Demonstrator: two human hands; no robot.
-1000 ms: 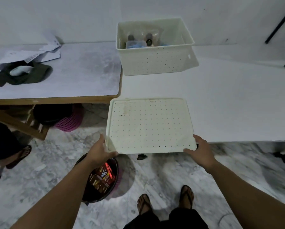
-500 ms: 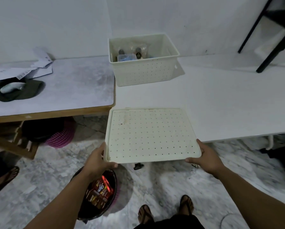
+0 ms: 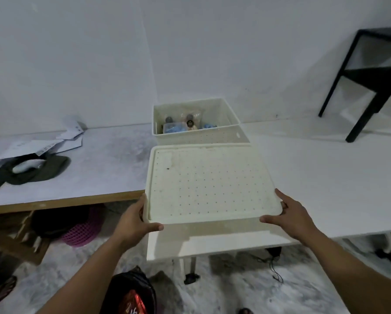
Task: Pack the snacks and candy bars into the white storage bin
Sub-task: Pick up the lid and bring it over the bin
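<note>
So both hands grip the perforated lid (image 3: 212, 184) by its near corners, left hand (image 3: 131, 219) and right hand (image 3: 292, 217), keeping it level. White storage bin (image 3: 195, 123) sits open behind it on the table (image 3: 326, 177), probably next to be covered.

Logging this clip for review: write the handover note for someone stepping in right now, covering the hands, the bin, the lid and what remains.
Left hand and right hand each grip a near corner of the perforated lid, held above the white table.
White storage bin stands open at the back, with a few items inside.
Snacks sit in a dark basket on the floor.
Done: lid is off.
Left: set the lid aside, pack the snacks.
</note>
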